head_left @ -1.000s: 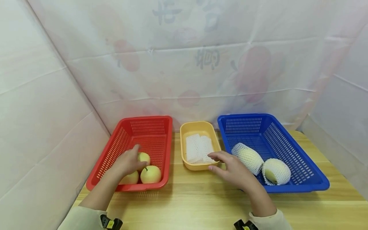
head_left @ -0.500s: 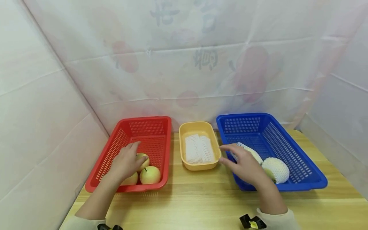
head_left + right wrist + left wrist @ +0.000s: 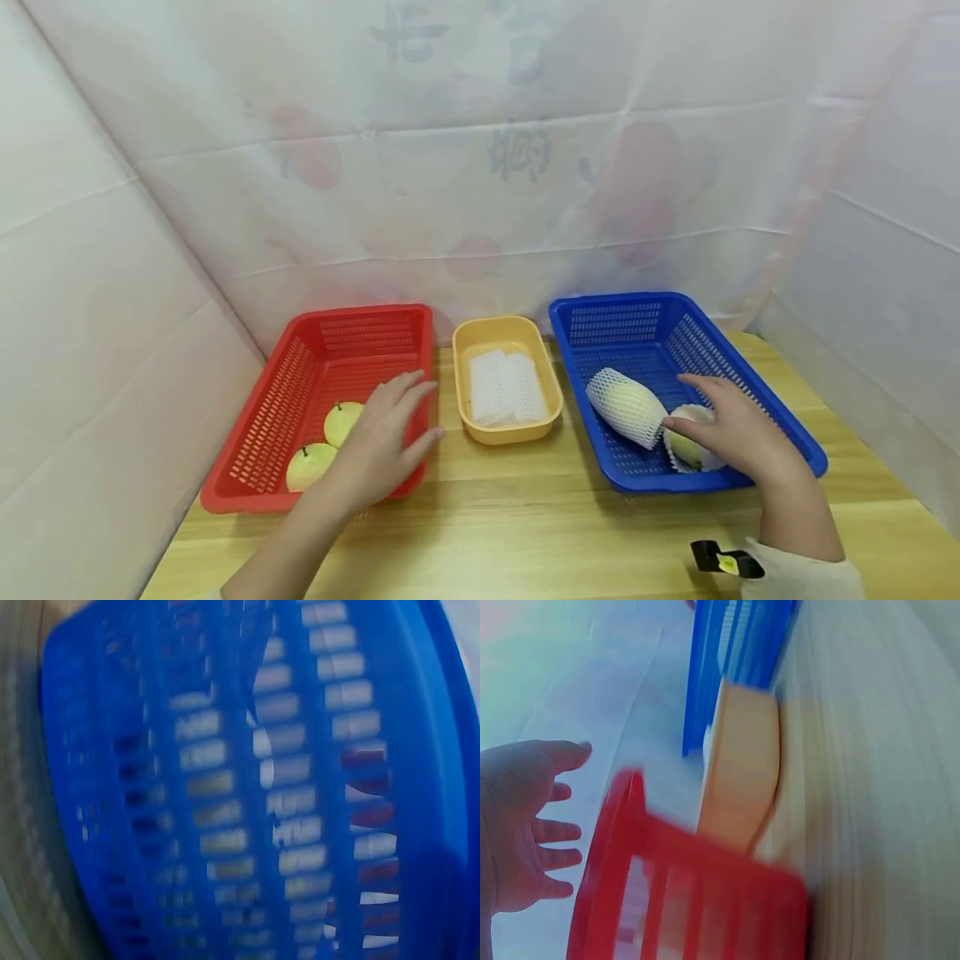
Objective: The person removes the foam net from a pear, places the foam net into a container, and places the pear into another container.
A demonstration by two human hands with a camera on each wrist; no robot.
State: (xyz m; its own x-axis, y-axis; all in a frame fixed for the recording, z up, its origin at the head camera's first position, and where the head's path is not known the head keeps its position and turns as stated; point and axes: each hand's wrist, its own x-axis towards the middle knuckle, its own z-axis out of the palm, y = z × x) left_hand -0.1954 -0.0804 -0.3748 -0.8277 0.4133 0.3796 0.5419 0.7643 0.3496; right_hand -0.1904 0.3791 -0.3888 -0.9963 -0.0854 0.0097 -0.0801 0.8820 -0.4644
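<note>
My left hand [image 3: 381,442] is over the right side of the red basket [image 3: 243,417], its fingers spread and holding nothing; the left wrist view shows the same hand [image 3: 514,825] beside the basket rim. Two yellow pears [image 3: 311,467] show in that basket, and the hand and forearm hide its near right part. My right hand [image 3: 731,425] is above the blue basket [image 3: 765,417], thumb and fingers apart, close over a pear in a white foam net [image 3: 684,450] that it partly hides. Left of it lies a longer foam-netted fruit [image 3: 626,408]. Contact cannot be told.
Between the baskets stands a small yellow tray [image 3: 506,435] with white foam net sleeves [image 3: 506,387] in it. All stand on a wooden table [image 3: 495,525] against a pale cloth wall [image 3: 480,167]. The blue basket's slotted side [image 3: 225,810] fills the right wrist view.
My left hand has moved right, away from the pears and toward the red basket's right rim. My right hand has moved right from the yellow tray to over the netted pear.
</note>
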